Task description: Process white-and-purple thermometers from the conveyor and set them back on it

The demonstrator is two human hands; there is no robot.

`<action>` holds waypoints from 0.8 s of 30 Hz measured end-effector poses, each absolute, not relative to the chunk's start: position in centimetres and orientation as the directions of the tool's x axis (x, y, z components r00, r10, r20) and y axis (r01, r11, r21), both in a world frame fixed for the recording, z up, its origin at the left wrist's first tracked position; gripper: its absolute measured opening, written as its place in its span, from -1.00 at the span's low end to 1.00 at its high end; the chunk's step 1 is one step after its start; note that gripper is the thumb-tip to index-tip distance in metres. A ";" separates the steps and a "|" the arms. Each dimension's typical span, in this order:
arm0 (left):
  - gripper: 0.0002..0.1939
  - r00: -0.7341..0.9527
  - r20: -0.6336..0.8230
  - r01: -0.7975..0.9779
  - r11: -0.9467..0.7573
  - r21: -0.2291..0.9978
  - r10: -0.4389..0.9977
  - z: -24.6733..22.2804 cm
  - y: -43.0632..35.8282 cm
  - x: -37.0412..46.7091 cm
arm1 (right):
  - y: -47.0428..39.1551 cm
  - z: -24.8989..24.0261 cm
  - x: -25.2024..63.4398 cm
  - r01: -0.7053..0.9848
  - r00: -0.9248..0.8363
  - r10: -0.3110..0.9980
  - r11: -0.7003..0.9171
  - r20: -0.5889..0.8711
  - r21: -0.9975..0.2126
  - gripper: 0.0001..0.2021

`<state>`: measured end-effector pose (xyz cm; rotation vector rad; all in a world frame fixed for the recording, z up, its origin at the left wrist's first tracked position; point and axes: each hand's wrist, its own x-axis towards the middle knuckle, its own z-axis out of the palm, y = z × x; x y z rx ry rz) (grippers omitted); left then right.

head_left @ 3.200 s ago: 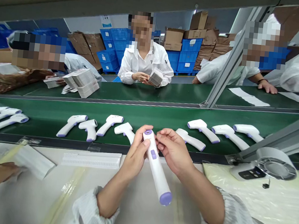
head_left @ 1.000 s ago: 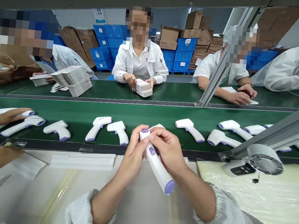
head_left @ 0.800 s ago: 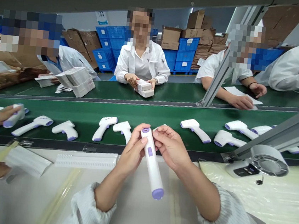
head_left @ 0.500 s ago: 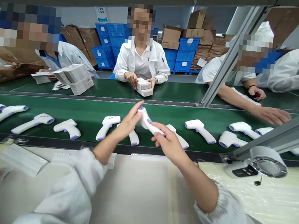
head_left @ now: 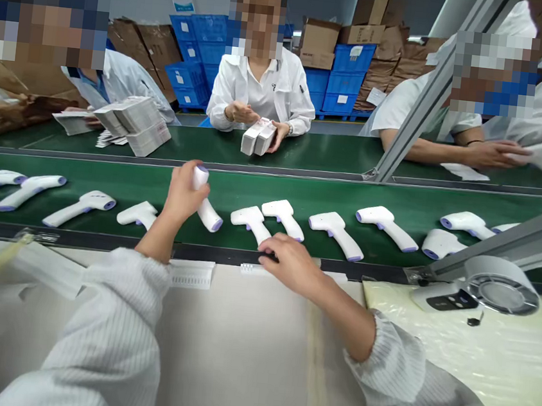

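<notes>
My left hand point(head_left: 187, 193) is closed around the head of a white-and-purple infrared thermometer point(head_left: 209, 214). Its handle points down to the right over the green conveyor belt point(head_left: 234, 186). Lower and to the right, my right hand point(head_left: 291, 263) is at the belt's near edge, thumb and fingers a little apart. Those fingertips meet or cover the handle end of another thermometer point(head_left: 250, 219); whether they touch it I cannot tell. Close by lie a third thermometer point(head_left: 285, 217) and one more thermometer point(head_left: 338, 234). Several others lie along the belt on both sides.
A grey-white worktop point(head_left: 236, 348) lies below the belt, with white strips point(head_left: 190, 273) at its edge. A small fan point(head_left: 498, 291) and a metal post point(head_left: 421, 102) stand right. Across the belt, a co-worker point(head_left: 264, 86) holds white boxes point(head_left: 258, 136); other people sit either side.
My right hand has let go of the thermometer that both hands were on. My left hand has moved left, holding a thermometer. The view has tilted down, and belt thermometers sit farther right.
</notes>
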<state>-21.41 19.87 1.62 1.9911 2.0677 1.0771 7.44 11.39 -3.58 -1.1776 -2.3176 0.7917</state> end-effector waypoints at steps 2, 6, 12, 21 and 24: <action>-0.37 -0.246 0.427 0.665 -0.170 0.728 0.870 2.7 17.7 -19.8 | 10.5 -3.2 6.4 0.588 -0.609 0.791 0.501 0.059 -0.634 -0.77; -0.27 -0.305 0.271 0.089 -0.256 0.963 0.913 3.7 13.0 -15.2 | 9.4 -3.8 4.9 0.616 -0.653 0.756 0.573 0.058 -0.541 -0.81; -0.16 -0.262 0.099 -0.131 -0.136 0.982 0.960 3.0 10.3 -11.7 | 9.5 -4.4 5.6 0.558 -0.621 0.779 0.520 0.090 -0.646 -0.85; -0.34 -0.100 -0.060 -0.138 0.046 0.989 0.993 2.6 7.2 -6.1 | 9.6 0.8 8.1 -0.481 -0.214 0.971 -0.007 0.110 -0.877 -0.83; -0.36 -0.082 -0.075 -0.131 0.064 0.989 0.994 2.8 6.0 -4.6 | 9.1 1.3 7.9 -0.500 -0.146 0.977 0.062 0.154 -0.864 -0.89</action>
